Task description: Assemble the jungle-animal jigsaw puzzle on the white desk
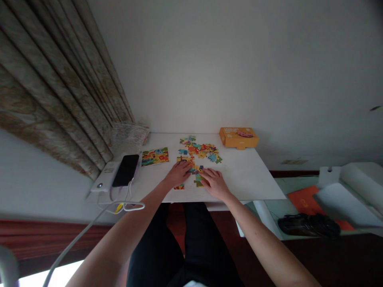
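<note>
Joined puzzle pieces (191,166) lie at mid-table near the front edge, between both hands. Left hand (178,173) is palm down, fingers flat and stretched out onto the joined part. Right hand (215,183) is palm down too, fingers loosely spread, covering pieces just beside it. Loose pieces (200,150) are heaped behind on the white table (251,179). Picture card (154,156) is to the left, the phone (126,170) further left. Orange box (238,137) sits at the back right corner.
</note>
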Tool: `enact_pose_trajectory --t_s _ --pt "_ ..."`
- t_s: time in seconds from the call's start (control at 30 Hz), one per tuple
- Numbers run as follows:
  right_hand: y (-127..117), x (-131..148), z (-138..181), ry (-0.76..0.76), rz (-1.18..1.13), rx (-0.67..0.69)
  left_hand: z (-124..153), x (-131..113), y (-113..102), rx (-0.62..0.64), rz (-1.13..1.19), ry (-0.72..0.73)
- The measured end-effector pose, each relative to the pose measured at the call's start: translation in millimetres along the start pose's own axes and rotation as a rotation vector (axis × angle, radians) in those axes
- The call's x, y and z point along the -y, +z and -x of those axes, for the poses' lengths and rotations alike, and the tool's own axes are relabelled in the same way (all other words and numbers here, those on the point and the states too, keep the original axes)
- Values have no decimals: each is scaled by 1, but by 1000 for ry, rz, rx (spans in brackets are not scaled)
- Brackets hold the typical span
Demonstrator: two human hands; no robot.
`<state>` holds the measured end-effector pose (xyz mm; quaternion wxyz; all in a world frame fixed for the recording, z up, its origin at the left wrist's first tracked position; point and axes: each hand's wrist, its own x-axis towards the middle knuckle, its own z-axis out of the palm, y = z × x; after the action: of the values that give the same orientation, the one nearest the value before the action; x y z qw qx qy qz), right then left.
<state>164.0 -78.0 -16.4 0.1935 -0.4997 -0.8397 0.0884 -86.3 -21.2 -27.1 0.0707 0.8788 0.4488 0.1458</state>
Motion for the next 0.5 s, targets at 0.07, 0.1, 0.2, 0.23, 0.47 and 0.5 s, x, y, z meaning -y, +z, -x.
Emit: enact_pose_trajectory --t_s 0.07,0.1,0.2,0.23,0.47,0.5 --pt "0 0 0 0 4 4 1 -2 -1 1 -9 6" --pt "0 0 0 0 4 5 1 -2 -2 7 -14 9" --pt "0 0 0 5 18 7 1 -1 -5 26 -34 12" --pt "1 0 0 4 27 8 1 -1 -5 28 -41 9" --pt "0 0 0 -19 90 40 3 -3 -3 35 -104 -11" --pt "-1 0 0 -17 95 45 3 -3 -3 34 -103 -13"
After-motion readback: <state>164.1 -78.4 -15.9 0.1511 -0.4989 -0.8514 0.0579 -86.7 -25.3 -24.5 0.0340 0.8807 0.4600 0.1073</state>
